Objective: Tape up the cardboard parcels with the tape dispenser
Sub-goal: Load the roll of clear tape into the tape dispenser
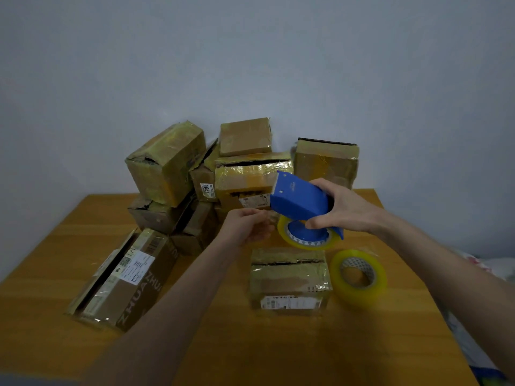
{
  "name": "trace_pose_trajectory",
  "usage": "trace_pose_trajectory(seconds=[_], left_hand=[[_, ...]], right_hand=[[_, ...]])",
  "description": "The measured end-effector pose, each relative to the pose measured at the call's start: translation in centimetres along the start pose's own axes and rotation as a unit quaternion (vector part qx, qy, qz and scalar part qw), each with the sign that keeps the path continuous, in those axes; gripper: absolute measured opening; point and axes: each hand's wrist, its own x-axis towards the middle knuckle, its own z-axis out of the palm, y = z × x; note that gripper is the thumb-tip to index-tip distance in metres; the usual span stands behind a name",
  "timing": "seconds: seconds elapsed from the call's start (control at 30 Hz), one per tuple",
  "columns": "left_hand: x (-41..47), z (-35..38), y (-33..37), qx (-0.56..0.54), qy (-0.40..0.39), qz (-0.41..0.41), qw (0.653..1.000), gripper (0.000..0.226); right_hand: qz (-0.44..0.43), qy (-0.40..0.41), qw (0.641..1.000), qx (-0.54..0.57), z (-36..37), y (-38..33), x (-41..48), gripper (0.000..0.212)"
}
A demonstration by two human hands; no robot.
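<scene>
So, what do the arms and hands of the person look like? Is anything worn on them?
The left forearm and the right forearm are bare as far as the picture's edge, and no sleeves show. The left hand and the right hand wear no gloves. No watch, bracelet or ring is visible, though the picture is slightly blurred.

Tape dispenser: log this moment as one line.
right hand: holds tape dispenser aloft | left hand: fingers curled by its front end, grip unclear | near parcel: top seam gaping | spare roll: right of parcel
</scene>
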Motion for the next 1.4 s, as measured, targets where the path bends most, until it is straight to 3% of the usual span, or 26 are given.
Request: trace_pose_trajectory(seconds=[0.3, 0.4, 0.5, 0.57, 0.63, 0.7, 0.77, 0.87, 0.93, 0.97, 1.03, 1.17, 1.3, 1.4], left_hand=[[-0.3, -0.2, -0.6, 0.009, 0.054, 0.027, 0.998, 0.012], [-0.3, 0.0, -0.6, 0.038, 0.052, 0.034, 0.997, 0.016], [-0.3, 0.6, -0.1, -0.021, 0.037, 0.008, 0.999, 0.020], [-0.3, 1.4, 0.2, -0.034, -0.003, -0.014, 0.999, 0.027], [-0.2, 3.6, 0.0, 0.050, -0.038, -0.020, 0.998, 0.033], [-0.2, 7.3, -0.7, 0.184, -0.087, 0.027, 0.979, 0.033], [-0.3, 11.9, -1.8, 0.328, -0.161, 0.085, 0.927, 0.031], [-0.7, 18.1, -5.5, 0.566, -0.250, 0.156, 0.770, 0.038], [-0.6, 20.5, -8.4, 0.689, -0.249, 0.173, 0.659, 0.041], [-0.2, 21.3, -9.7, 0.729, -0.236, 0.172, 0.619, 0.040], [0.8, 22.5, -11.4, 0.769, -0.217, 0.166, 0.578, 0.032], [3.5, 24.4, -12.2, 0.773, -0.207, 0.182, 0.570, 0.030], [7.0, 26.5, -11.4, 0.759, -0.169, 0.168, 0.606, 0.035], [9.5, 26.5, -11.3, 0.725, -0.197, 0.119, 0.650, 0.042]], right_hand=[[0.025, -0.032, 0.993, -0.114, 0.0, 0.6, -1.4, 0.070], [0.028, -0.001, 0.995, -0.097, 0.4, 0.7, -1.8, 0.070], [0.047, 0.066, 0.994, -0.068, 0.6, 1.2, -1.5, 0.064], [0.089, 0.160, 0.983, 0.011, 0.0, 2.2, -1.5, 0.055], [0.136, 0.254, 0.955, 0.066, -1.0, 3.4, -2.0, 0.051], [0.170, 0.322, 0.929, 0.073, -1.9, 4.6, -2.5, 0.051], [0.200, 0.366, 0.907, 0.060, -2.6, 5.8, -2.9, 0.054], [0.238, 0.373, 0.896, 0.041, -3.6, 8.1, -3.7, 0.059], [0.248, 0.366, 0.896, 0.048, -4.3, 9.8, -4.3, 0.058], [0.247, 0.361, 0.897, 0.055, -4.8, 10.8, -4.5, 0.059], [0.238, 0.346, 0.905, 0.071, -6.0, 12.7, -4.8, 0.059], [0.219, 0.331, 0.911, 0.114, -9.1, 16.0, -4.9, 0.055], [0.197, 0.325, 0.910, 0.168, -11.6, 17.9, -4.4, 0.050], [0.181, 0.309, 0.913, 0.195, -13.3, 18.5, -4.2, 0.048]])
